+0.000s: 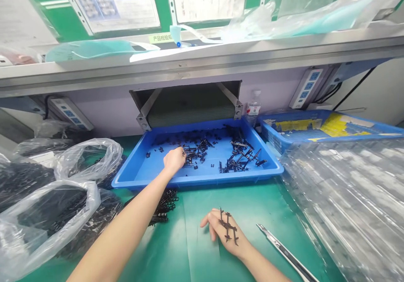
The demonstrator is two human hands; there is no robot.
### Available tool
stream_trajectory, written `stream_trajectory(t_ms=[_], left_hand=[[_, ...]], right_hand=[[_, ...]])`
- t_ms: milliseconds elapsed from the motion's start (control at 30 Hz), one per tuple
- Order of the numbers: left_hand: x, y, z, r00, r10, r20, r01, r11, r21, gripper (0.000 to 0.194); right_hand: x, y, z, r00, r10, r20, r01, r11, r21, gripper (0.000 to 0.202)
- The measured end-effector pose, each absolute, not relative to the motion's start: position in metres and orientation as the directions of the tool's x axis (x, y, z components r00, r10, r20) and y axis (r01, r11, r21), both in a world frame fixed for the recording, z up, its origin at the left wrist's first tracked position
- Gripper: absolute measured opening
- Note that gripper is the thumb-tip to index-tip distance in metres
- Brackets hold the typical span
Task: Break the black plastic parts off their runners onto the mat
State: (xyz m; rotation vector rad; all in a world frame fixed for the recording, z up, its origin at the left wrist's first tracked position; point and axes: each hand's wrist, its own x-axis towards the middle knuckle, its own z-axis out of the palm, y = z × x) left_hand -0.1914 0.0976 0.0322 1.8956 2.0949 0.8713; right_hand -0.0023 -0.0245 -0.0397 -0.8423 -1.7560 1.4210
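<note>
Left hand [174, 161], curled, contents unclear, seems to be picking small black plastic pieces [202, 146] beside it. Next likely needs pinching; right hand [217, 222] half-open.

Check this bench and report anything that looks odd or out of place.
A black lattice-like part lies across the back of the right hand, odd because nothing seems to grasp it there. A utility knife also lies loose on the green mat, near that same hand, which seems a risky spot.
</note>
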Motion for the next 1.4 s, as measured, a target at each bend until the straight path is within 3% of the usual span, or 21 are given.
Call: stream_trajectory(t_ms=[133,200,267,333,400,533,633,733,833,933,1167,1267,1400], left_hand=[[-0.185,0.069,0.037,-0.26,0.898,0.354,0.848,0.037,0.528,0.011],[-0.176,0.036,0.036,-0.241,0.865,0.439,0.82,-0.061,0.569,0.013],[-0.165,-0.002,0.026,-0.192,0.821,0.538,0.687,-0.278,0.671,0.007],[-0.155,-0.038,0.009,-0.154,0.859,0.489,0.552,-0.336,0.764,0.008],[-0.148,-0.062,-0.009,-0.162,0.928,0.336,0.414,-0.246,0.877,0.011],[-0.144,-0.075,-0.027,-0.063,0.994,0.087,0.303,-0.064,0.951,0.013],[-0.15,-0.069,-0.026,-0.082,0.994,-0.071,0.184,0.085,0.979,0.014],[-0.157,-0.061,-0.022,-0.142,0.952,-0.27,-0.158,0.248,0.956,0.034],[-0.161,-0.057,-0.02,0.04,0.912,-0.409,-0.451,0.382,0.807,0.046],[-0.165,-0.057,-0.019,0.203,0.877,-0.436,-0.525,0.474,0.707,0.045],[-0.169,-0.063,-0.021,0.311,0.836,-0.452,-0.509,0.548,0.664,0.041],[-0.166,-0.064,-0.021,0.252,0.869,-0.427,-0.53,0.493,0.69,0.036],[-0.171,-0.059,-0.016,0.038,0.917,-0.398,-0.591,0.342,0.73,0.027]], right_hand=[[-0.006,-0.026,-0.043,-0.562,0.825,0.062,-0.099,0.008,-0.995,0.052],[-0.01,-0.03,-0.043,-0.556,0.83,0.05,-0.219,-0.089,-0.972,0.05],[-0.015,-0.036,-0.042,-0.555,0.829,0.063,-0.355,-0.167,-0.92,0.049],[-0.02,-0.044,-0.039,-0.557,0.828,0.066,-0.464,-0.244,-0.851,0.05],[-0.024,-0.05,-0.037,-0.539,0.841,0.038,-0.506,-0.288,-0.813,0.049],[-0.022,-0.048,-0.039,-0.382,0.922,-0.066,-0.426,-0.239,-0.873,0.045],[-0.015,-0.038,-0.045,-0.285,0.958,-0.018,-0.259,-0.095,-0.961,0.041],[-0.009,-0.031,-0.05,-0.323,0.943,0.081,-0.093,0.053,-0.994,0.037],[-0.009,-0.032,-0.052,-0.389,0.908,0.153,-0.004,0.165,-0.986,0.033],[-0.011,-0.034,-0.05,-0.45,0.868,0.209,0.051,0.258,-0.965,0.032],[-0.013,-0.034,-0.05,-0.459,0.866,0.201,0.042,0.247,-0.968,0.027],[-0.013,-0.036,-0.052,-0.408,0.891,0.202,0.041,0.239,-0.97,0.027],[-0.007,-0.035,-0.05,-0.382,0.912,0.15,0.044,0.18,-0.983,0.029]])
